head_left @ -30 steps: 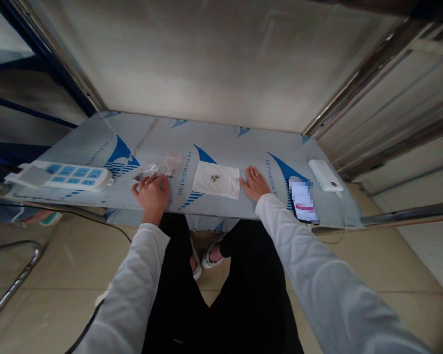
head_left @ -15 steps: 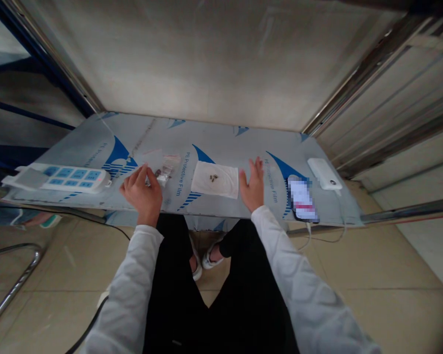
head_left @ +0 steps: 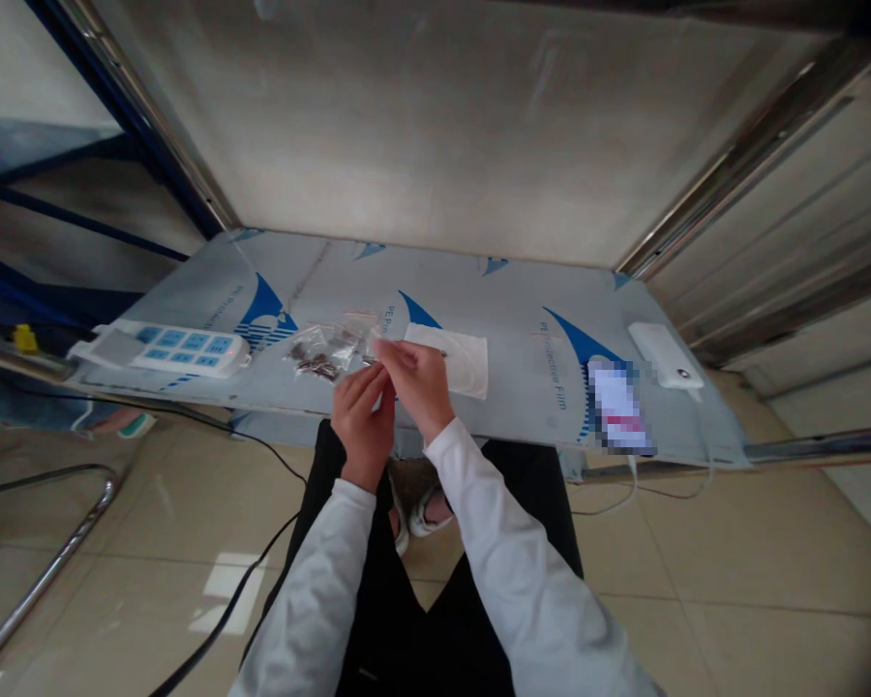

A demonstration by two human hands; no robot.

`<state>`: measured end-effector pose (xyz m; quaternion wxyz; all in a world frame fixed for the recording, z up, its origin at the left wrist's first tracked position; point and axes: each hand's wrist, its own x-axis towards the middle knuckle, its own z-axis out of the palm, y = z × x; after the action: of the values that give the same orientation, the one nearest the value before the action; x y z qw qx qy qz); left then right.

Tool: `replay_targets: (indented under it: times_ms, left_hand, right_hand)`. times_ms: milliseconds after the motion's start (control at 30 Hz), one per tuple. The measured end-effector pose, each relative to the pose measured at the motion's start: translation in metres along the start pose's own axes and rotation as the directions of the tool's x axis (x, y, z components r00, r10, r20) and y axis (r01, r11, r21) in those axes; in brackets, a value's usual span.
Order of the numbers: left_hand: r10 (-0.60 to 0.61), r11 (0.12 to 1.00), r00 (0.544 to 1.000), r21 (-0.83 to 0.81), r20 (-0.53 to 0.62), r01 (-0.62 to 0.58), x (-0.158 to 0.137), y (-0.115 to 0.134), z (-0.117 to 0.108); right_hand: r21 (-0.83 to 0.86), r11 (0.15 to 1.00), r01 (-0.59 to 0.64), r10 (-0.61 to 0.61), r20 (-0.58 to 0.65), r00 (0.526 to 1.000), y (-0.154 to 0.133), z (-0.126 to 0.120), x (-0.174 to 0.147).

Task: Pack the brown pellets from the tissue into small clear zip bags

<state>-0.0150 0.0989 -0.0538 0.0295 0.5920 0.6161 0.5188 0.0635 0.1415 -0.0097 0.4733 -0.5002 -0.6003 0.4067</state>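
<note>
My left hand (head_left: 364, 426) and my right hand (head_left: 422, 387) meet over the front of the table. Fingers of both are closed in a pinch, tip against tip; whatever they hold is too small or hidden to name. Just left of them lie clear plastic bags (head_left: 323, 350) with several small dark metal pieces. A white sheet of paper or cloth (head_left: 470, 366) lies behind and to the right of my right hand, which covers part of it. One small dark piece (head_left: 443, 352) shows on the sheet near my fingers.
A white power strip with blue sockets (head_left: 193, 350) lies at the left of the film-covered table (head_left: 508, 300). To the right are a phone (head_left: 618, 407) and a white power bank (head_left: 666, 355), with cables hanging over the front edge. A metal panel (head_left: 421, 126) rises behind.
My right hand has moved left from beside the white sheet, and my left hand has come right to meet it. The right fingers, spread before, are now closed. The view has shifted slightly.
</note>
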Motion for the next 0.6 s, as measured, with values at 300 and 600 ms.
replay_targets:
  times_ms: [300, 600]
  left_hand:
    - [-0.377, 0.673, 0.859, -0.534, 0.346, 0.511, 0.004, 0.050, -0.010]
    - [-0.412, 0.371, 0.684, -0.575, 0.602, 0.729, 0.007, 0.050, -0.012]
  right_hand:
    - [-0.383, 0.889, 0.251, -0.262, 0.022, 0.965, 0.006, -0.042, -0.049]
    - [-0.321, 0.909, 0.265, -0.227, 0.150, 0.962, 0.011, -0.064, -0.066]
